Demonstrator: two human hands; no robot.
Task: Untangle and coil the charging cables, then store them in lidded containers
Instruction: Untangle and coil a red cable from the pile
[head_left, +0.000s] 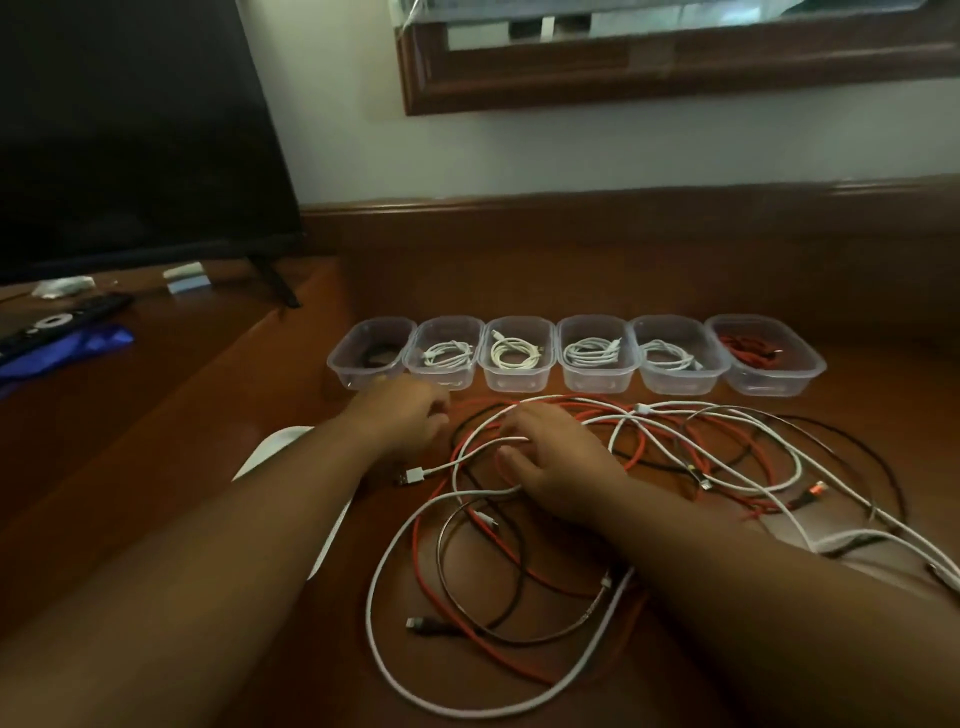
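You were in the untangling step — six clear containers (571, 358) stood in a row just beyond your hands, each already holding a coiled cable and none of them lidded, while a loose tangle of cables (545, 545) lay on the desk (779, 270) under and on both sides of your right forearm.

Your left hand (410, 421) sat just in front of the leftmost container, fingers curled; whether that grip was pinching a strand I could not tell, as the fingertips were turned away. Just right of it and nearer you lay a white plug (413, 475), free on the wood.

Your right hand (550, 457) rested on the knot itself, its grip curled around a white cable (467, 457) that looped under the fingers. Red and black strands crossed right of that hand and ran well out to the far right.

The next move, as I judged it, called for following that white strand to its plug and drawing it clear of the red one — gently, so nothing tightened.
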